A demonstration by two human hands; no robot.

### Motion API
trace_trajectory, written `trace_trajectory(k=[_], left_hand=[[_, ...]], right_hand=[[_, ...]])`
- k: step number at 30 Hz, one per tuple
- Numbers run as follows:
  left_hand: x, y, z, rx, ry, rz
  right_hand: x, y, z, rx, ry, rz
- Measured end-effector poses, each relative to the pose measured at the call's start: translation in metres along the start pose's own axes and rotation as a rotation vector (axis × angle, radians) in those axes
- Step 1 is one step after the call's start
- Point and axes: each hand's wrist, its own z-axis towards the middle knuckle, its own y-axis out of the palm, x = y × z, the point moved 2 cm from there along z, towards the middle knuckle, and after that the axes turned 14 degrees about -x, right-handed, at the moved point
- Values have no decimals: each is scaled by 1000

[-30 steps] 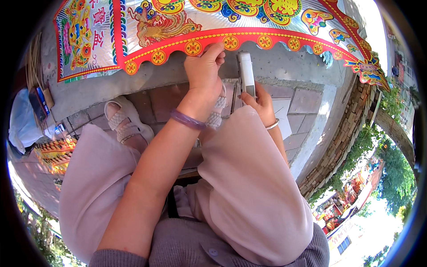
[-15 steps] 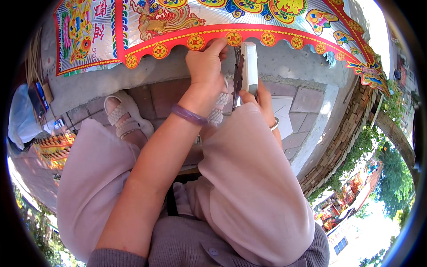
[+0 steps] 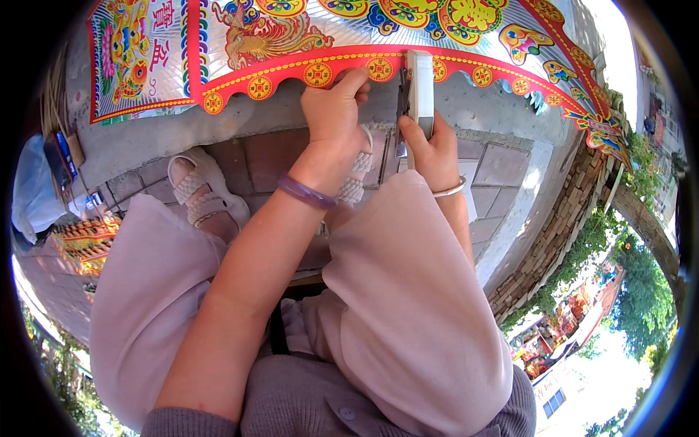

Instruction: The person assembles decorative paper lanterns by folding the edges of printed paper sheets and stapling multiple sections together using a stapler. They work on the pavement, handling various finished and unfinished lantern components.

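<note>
A large silvery paper decoration (image 3: 357,33) with a red scalloped border, gold coin patterns and coloured figures spreads across the top. My left hand (image 3: 331,109), with a purple bangle on its wrist, is closed at the border's lower edge, thumb and fingers pinching it. To its right, my right hand (image 3: 435,149) grips a long white and dark stapler (image 3: 421,91). The stapler stands nearly upright in the picture, and its far end overlaps the red border between two coin patterns. Whether its jaws are closed on the paper, I cannot make out.
A white sheet (image 3: 466,193) lies on the paving beyond my right knee. At the left are a pale plastic bag (image 3: 36,186), thin sticks (image 3: 57,102) and a red and gold printed stack (image 3: 87,244). A low brick edge (image 3: 542,255) curves along the right.
My right hand and the stapler have moved up and slightly right, so the stapler's end now overlaps the red border. My left hand keeps its pinch, shifted very slightly.
</note>
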Motion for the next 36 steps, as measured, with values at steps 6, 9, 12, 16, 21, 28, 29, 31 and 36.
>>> trace_trajectory(k=[6, 9, 12, 16, 21, 28, 29, 31, 36], left_hand=[[9, 4, -1, -9, -14, 11], [4, 3, -3, -37, -35, 42], [-6, -5, 0, -18, -32, 36], [1, -3, -1, -70, -13, 6], [-9, -19, 16, -112, 59, -35], [2, -40, 29, -75, 106, -17], [3, -40, 29, -59, 110, -15], [3, -44, 30, -46, 110, -8], [-5, -57, 37, -55, 126, 38]], right_hand=[[-7, 3, 1, 43, 46, -88], [0, 0, 0, 77, 3, -134], [16, 0, 3, 47, -18, -141], [6, -17, 2, -4, -168, -264], [53, -58, -7, 103, -230, -838], [48, -65, 7, 328, -392, -373], [49, -74, 13, 308, -376, 2], [53, -86, 25, 244, -318, 749], [62, -108, 37, 377, -235, 916]])
